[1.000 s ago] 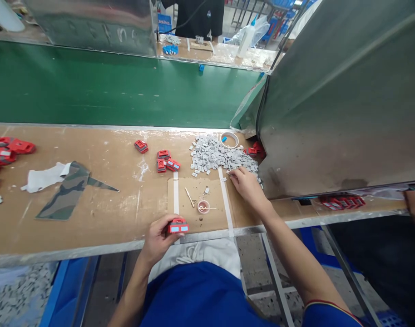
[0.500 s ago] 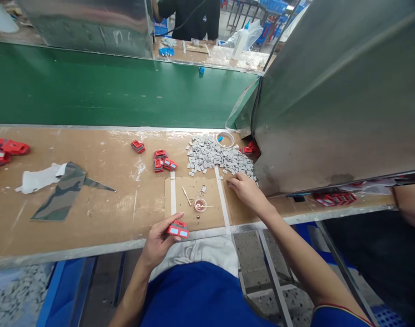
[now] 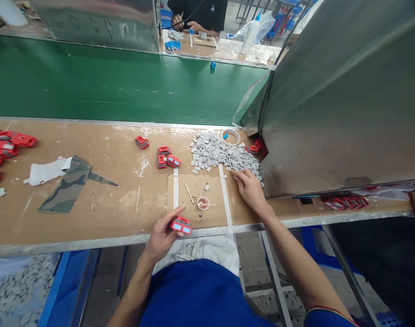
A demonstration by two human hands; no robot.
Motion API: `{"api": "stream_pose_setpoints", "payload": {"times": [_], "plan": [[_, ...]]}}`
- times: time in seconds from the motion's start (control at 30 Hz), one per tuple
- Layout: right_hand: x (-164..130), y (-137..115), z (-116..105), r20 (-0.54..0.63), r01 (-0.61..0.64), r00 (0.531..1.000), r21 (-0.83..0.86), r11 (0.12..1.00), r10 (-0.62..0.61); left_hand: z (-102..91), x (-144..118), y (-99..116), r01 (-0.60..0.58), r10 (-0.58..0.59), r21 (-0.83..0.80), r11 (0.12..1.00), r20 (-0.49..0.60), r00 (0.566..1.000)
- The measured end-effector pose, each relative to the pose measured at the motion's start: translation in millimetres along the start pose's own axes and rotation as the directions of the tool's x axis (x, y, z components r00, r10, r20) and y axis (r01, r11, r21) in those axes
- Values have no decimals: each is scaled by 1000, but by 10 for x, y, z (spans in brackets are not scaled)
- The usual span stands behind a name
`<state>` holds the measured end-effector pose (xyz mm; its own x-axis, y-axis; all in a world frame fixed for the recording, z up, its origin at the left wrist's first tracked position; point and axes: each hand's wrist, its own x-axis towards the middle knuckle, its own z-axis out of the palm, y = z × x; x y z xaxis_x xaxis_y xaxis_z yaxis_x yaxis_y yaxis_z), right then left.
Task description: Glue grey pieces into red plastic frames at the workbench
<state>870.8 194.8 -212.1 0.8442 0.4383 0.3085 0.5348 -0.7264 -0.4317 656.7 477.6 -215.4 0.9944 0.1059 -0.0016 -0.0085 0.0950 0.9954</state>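
Observation:
My left hand (image 3: 162,237) is closed around a red toy car part (image 3: 181,225) with grey trim and two pale blue windows, held at the table's front edge. My right hand (image 3: 250,188) reaches to the near edge of a pile of small grey plastic pieces (image 3: 224,152). Its index finger is stretched out and the thumb sits slightly apart below; I see nothing between them. Between the hands, a cardboard sheet (image 3: 214,217) carries a small cup (image 3: 203,203) with a thin stick in it, a pale pointed stick (image 3: 189,193) and a loose grey piece (image 3: 206,186).
Several red car parts (image 3: 164,156) lie beyond the cardboard, more (image 3: 5,147) at far left. A camouflage cloth (image 3: 66,188) lies left. A tape roll (image 3: 230,137) rests on the pile. A metal panel (image 3: 337,100) rises at right. Behind the green belt (image 3: 108,86), another person works.
The whole view has shifted slightly. My right hand's fingers have spread a little at the pile's edge. My left hand keeps the car part. The hands of the person opposite have come into view.

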Motion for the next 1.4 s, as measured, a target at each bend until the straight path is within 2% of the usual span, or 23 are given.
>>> {"api": "stream_pose_setpoints", "payload": {"times": [0.07,0.13,0.17,0.2,0.27,0.33,0.43,0.57,0.77,0.93,1.07,1.23,1.4], "plan": [[-120,-165,-126,-59,-55,996,99,994,61,-6,5,-7,18,-16,-90,996,19,1000],[-299,-443,-288,-84,-130,983,298,946,161,-17,11,-13,37,-30,-142,989,51,998],[-395,-618,-365,-63,-162,976,428,889,209,-25,14,-15,44,-34,-150,988,69,997],[-487,-808,-428,6,-186,977,526,830,215,-34,18,-15,50,-37,-150,987,87,996],[-632,-1188,-487,121,-189,982,654,732,146,-50,24,-12,57,-40,-143,988,116,992],[-706,-1500,-442,214,-205,975,732,649,67,-59,29,-7,62,-44,-131,989,135,990],[-712,-1744,-262,280,-248,959,773,584,37,-55,30,0,50,-41,-89,995,100,994],[-677,-1769,-62,312,-296,948,772,562,71,-30,31,3,39,-35,-62,997,55,998],[-710,-1704,12,339,-315,938,756,574,68,-5,51,27,50,-46,-76,996,65,997],[-685,-1689,-40,329,-244,944,699,672,1,-11,64,60,40,-38,-21,999,90,995],[-599,-1690,-127,379,-207,923,641,739,-70,-36,68,72,24,-26,23,999,113,993],[-502,-1654,-195,465,-221,872,653,725,-153,-47,73,60,21,-24,25,999,136,990],[-491,-1688,-238,482,-245,864,652,718,-143,-54,69,63,24,-27,29,999,134,991]]}}
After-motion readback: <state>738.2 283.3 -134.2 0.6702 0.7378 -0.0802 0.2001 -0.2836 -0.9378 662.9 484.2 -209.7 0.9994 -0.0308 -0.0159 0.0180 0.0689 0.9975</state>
